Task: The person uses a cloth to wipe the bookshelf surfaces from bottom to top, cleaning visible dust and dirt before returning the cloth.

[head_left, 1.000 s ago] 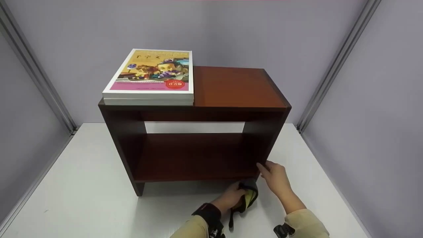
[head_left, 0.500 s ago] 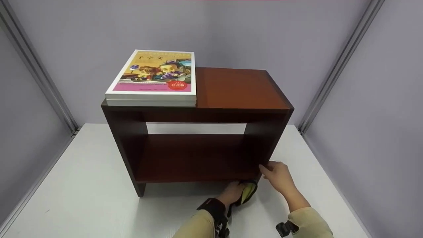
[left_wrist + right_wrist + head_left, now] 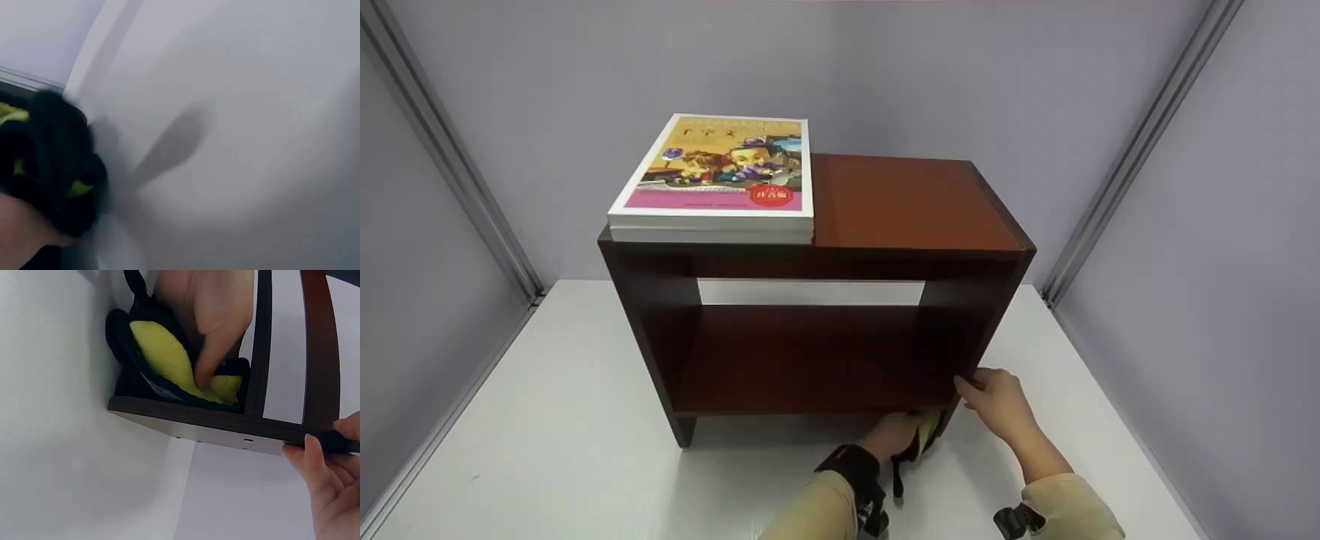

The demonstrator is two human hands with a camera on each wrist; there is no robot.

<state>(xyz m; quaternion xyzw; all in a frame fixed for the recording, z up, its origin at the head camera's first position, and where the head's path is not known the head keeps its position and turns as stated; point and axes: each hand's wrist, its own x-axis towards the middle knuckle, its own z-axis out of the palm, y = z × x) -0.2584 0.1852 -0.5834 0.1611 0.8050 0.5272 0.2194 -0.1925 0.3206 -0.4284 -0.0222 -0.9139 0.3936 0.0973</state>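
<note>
Cloth (image 3: 160,351) with a yellow face, thick black edging and a dark cord (image 3: 898,480) trailing from it is bunched in the person's left hand (image 3: 889,435). It sits beneath the lower board (image 3: 810,360) of an open-fronted, reddish-brown wooden shelf unit (image 3: 919,202), against the inner face of the right side panel (image 3: 979,322), near its foot. The left hand grips the cloth, its thumb laid on the yellow face. The right hand (image 3: 997,401) pinches the front edge of that same panel, higher up, thumb on one side and fingers on the other.

A stack of white-edged paperback books (image 3: 716,172) lies flat on the left part of the unit's top; the uppermost cover shows cartoon figures on yellow above a pink band. The unit stands on a smooth white table (image 3: 547,412) before pale grey wall panels (image 3: 885,75). Both sleeves (image 3: 817,510) are beige, and a broad black strap (image 3: 851,465) circles the left wrist. In the left wrist view the cloth appears blurred.
</note>
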